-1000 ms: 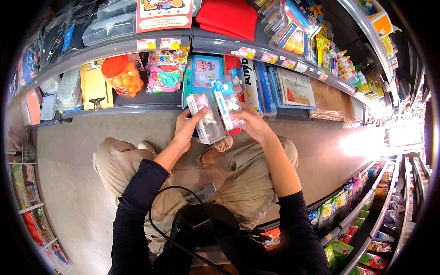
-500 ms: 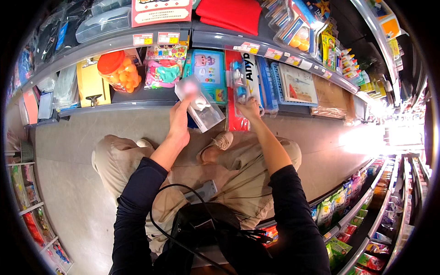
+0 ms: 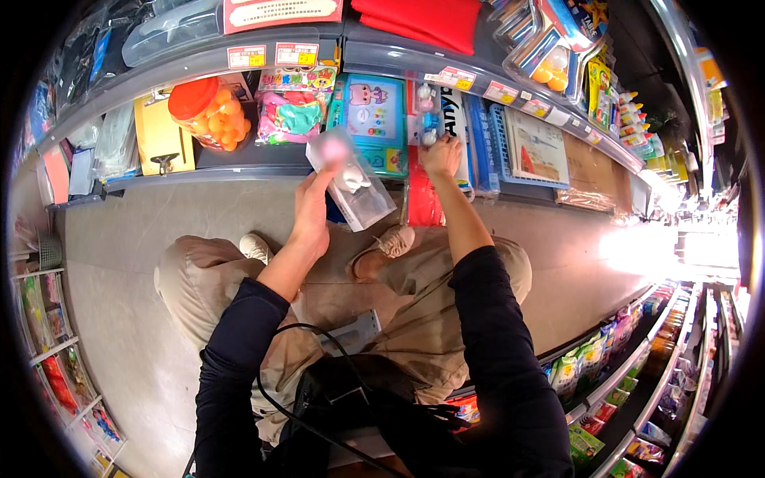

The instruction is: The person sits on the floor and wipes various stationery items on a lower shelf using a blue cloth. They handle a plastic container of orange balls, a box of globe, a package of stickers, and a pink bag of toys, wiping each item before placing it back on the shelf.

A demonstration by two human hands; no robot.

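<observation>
My left hand grips a clear plastic box with a pink and white item inside, held tilted in front of the lower shelf. The pink part is blurred. My right hand has its fingers closed on the near end of a narrow clear pack of small blue, white and pink balls. That pack lies on red packaging at the shelf edge. Left of it lies a turquoise package with a cartoon animal; to its right are blue packages.
An orange-lidded jar of orange balls, a colourful bag and a yellow clipboard line the lower shelf. Above it runs an upper shelf edge with price tags. A grey box is by my lap. Snack racks stand at lower right.
My right hand has moved farther in over the shelf with the narrow pack of balls. The left hand keeps the clear box in nearly the same place. The view has shifted slightly.
</observation>
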